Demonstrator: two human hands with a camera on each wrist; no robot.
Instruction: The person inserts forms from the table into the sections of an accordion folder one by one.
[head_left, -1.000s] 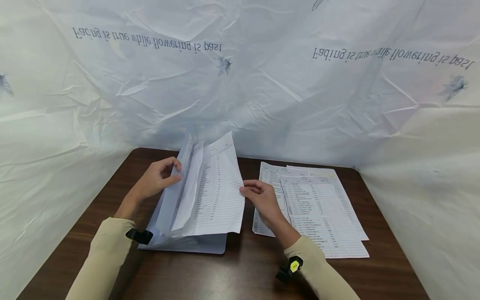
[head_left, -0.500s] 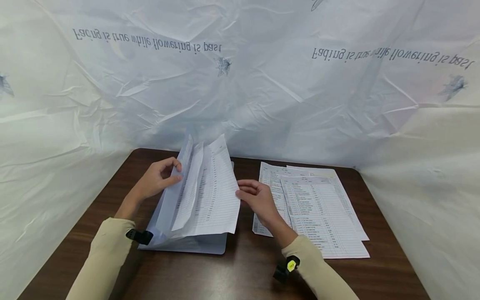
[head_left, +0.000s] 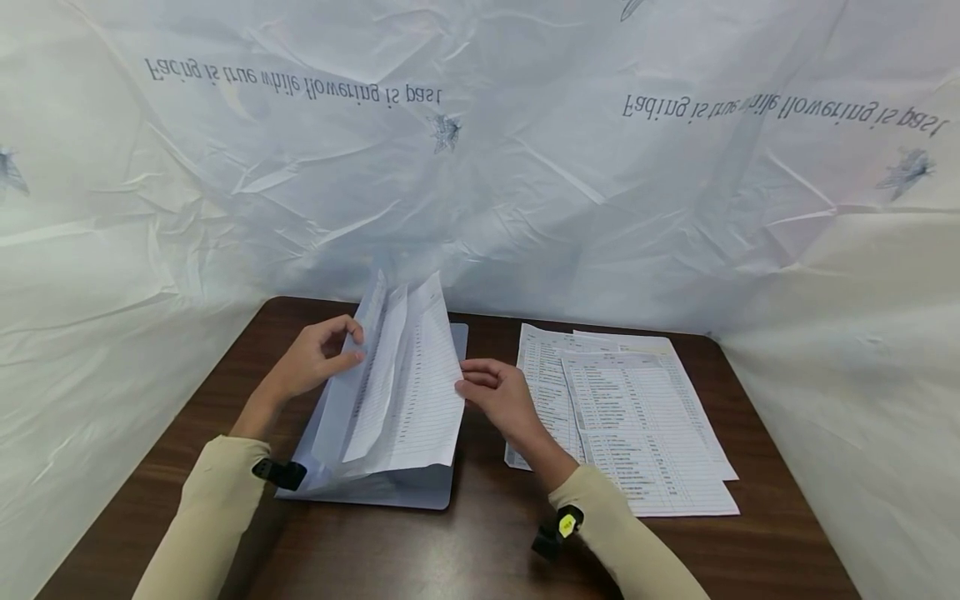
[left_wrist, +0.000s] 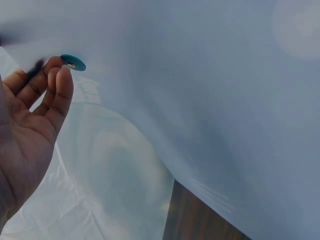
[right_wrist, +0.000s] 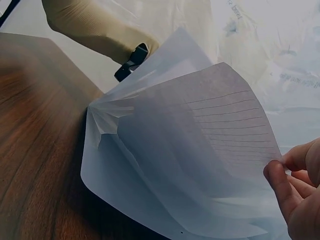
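A translucent bluish plastic document folder (head_left: 420,492) lies on the table, its upper side lifted. My left hand (head_left: 315,354) holds that raised side by its edge. In the left wrist view, the fingertips of the left hand (left_wrist: 42,110) are at a teal round snap button (left_wrist: 75,63) on the plastic. Inside the folder stand printed sheets, one of them a curved inner sheet (head_left: 378,392). My right hand (head_left: 506,400) pinches the right edge of a printed sheet (head_left: 427,383), which bends up within the folder. The same pinch of the right hand (right_wrist: 297,185) shows in the right wrist view.
Several printed sheets (head_left: 630,425) overlap in a loose pile on the right of the dark wooden table (head_left: 360,550). A white plastic sheet with printed lettering (head_left: 525,183) hangs behind the table and along its sides.
My right hand has moved left with the pinched sheet, bringing it further over the folder. More of the folder's right edge now shows. The left hand stays in place.
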